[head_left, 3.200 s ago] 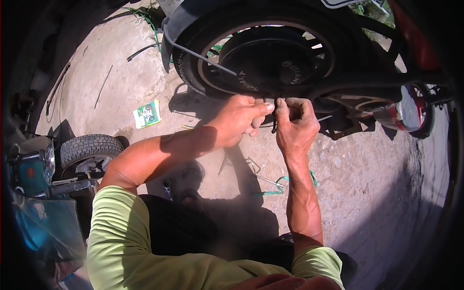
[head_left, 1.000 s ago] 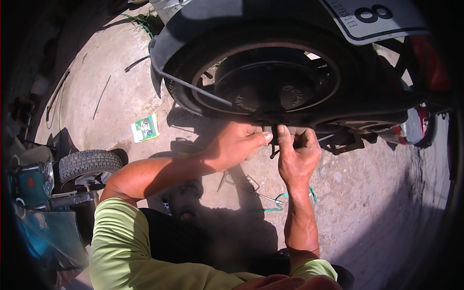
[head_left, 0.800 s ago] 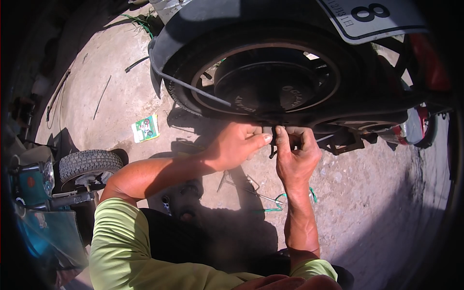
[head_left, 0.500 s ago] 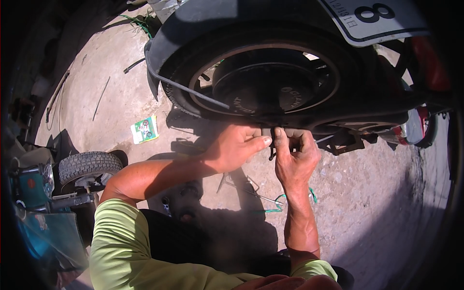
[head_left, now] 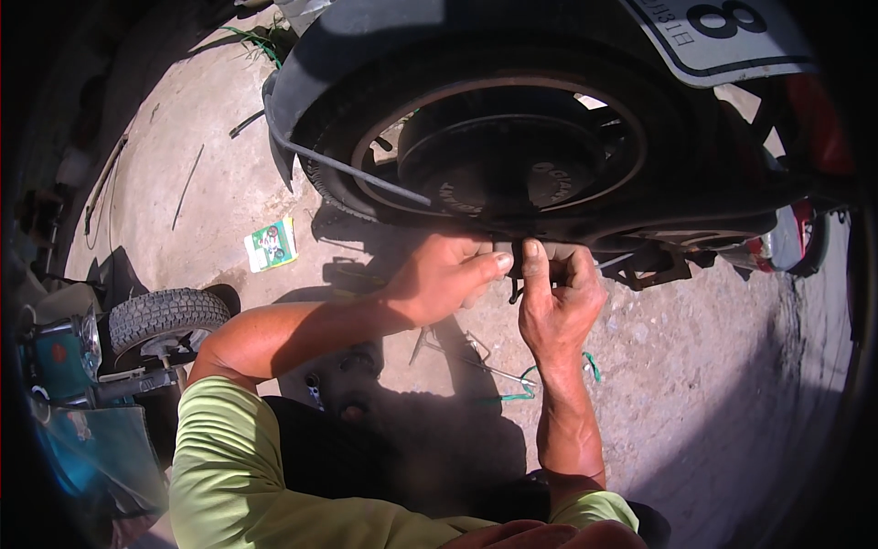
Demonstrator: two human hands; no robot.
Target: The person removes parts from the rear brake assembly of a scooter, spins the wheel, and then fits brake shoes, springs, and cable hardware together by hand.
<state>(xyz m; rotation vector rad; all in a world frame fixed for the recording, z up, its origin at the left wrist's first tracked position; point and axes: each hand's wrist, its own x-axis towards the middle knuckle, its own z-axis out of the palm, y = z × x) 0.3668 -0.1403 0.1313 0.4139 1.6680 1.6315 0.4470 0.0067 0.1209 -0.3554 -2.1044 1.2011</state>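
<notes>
In front of me is the wheel of a scooter, with a black tyre and a dark round hub. My left hand reaches in from the left, thumb and fingers closed at the near side of the hub. Right beside it, my right hand is closed too, its thumb pointing up and its fingers curled. Between the fingertips a small dark part with a thin hooked end hangs below the hub. The fingers hide most of what they grip, and shadow covers the hub's near side.
A grey rod slants across the wheel, and a white plate sits above. At left stands another small wheel beside a teal vehicle body. A green-and-white packet and green cord lie on the concrete.
Both hands stay at the same spot by the hub with nearly the same grip. The view has shifted very slightly.
</notes>
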